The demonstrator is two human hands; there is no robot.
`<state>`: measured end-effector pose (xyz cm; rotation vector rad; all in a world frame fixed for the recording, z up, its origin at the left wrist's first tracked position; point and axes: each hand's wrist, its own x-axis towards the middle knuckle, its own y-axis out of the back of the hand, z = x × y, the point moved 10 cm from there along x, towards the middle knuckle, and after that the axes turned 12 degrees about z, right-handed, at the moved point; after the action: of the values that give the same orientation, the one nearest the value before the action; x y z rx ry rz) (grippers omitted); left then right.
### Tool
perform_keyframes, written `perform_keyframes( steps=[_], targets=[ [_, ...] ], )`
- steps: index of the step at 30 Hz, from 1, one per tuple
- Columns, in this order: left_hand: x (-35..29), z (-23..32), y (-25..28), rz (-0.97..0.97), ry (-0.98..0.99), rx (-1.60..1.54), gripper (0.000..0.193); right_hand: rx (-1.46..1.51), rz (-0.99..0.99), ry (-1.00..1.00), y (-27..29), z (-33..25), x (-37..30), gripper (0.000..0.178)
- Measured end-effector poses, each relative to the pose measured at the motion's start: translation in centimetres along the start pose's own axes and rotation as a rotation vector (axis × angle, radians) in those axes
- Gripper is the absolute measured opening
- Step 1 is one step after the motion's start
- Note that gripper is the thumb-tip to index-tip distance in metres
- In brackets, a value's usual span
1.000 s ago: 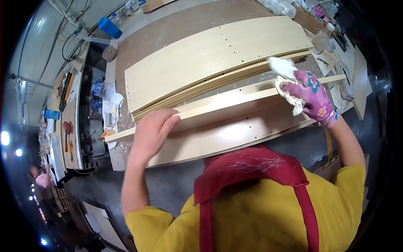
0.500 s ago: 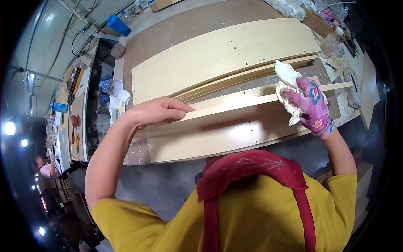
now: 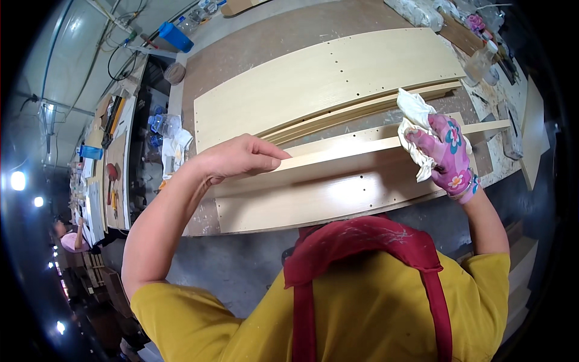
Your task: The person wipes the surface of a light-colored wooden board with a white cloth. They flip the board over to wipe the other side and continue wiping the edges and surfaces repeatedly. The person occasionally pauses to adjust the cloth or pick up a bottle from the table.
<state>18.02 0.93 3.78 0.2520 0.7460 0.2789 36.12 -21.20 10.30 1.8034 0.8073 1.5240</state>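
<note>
My bare left hand [image 3: 244, 158] pinches a long, pale wooden board [image 3: 344, 149] near its left end, between thumb and fingers. The board is raised, with its narrow edge turned up toward me. Toward its right end, my right hand [image 3: 449, 151], in a pink flowered glove, grips a crumpled white cloth [image 3: 416, 108] and presses it on the board. Below the raised board, a pale panel [image 3: 289, 208] with small drilled holes lies along the table's near edge, partly in shadow. The glove and cloth hide part of the board.
Beyond my hands lies a stack of wide, pale drilled panels [image 3: 325, 78] on the brown worktable [image 3: 241, 48]. A clear bottle [image 3: 479, 65] and tools stand at the right. Plastic bottles and a blue container [image 3: 175, 37] are at the left. Another person [image 3: 73, 240] is far left.
My left hand has shifted slightly right along the board. My right hand stays at nearly the same spot with the cloth. The whole view has moved a little.
</note>
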Motion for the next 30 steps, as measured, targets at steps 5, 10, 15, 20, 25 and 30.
perform_keyframes(
  steps=[5,10,15,20,25,30],
  targets=[
    [0.5,-0.8,0.4,-0.005,0.031,0.016,0.026,0.013,0.039,-0.002,0.3,-0.1,0.1,0.063],
    [-0.6,-0.2,1.1,0.025,-0.037,0.05,0.027,0.013,-0.001,-0.003,0.1,-0.1,-0.2,0.063],
    [-4.1,0.5,2.7,0.28,-0.504,0.362,0.04,-0.01,-0.013,0.027,-0.3,-0.2,-0.3,0.065],
    [-2.7,1.0,2.1,0.613,-0.54,0.9,0.036,0.283,-0.08,0.164,-6.9,-8.7,4.2,0.04],
    [-5.2,0.0,2.8,0.789,-0.594,0.76,0.034,0.373,0.029,0.264,-8.1,-14.0,8.1,0.025],
    [-3.4,0.0,2.8,0.726,-0.563,0.693,0.031,0.044,0.132,-0.07,-0.8,1.6,0.4,0.045]
  ],
)
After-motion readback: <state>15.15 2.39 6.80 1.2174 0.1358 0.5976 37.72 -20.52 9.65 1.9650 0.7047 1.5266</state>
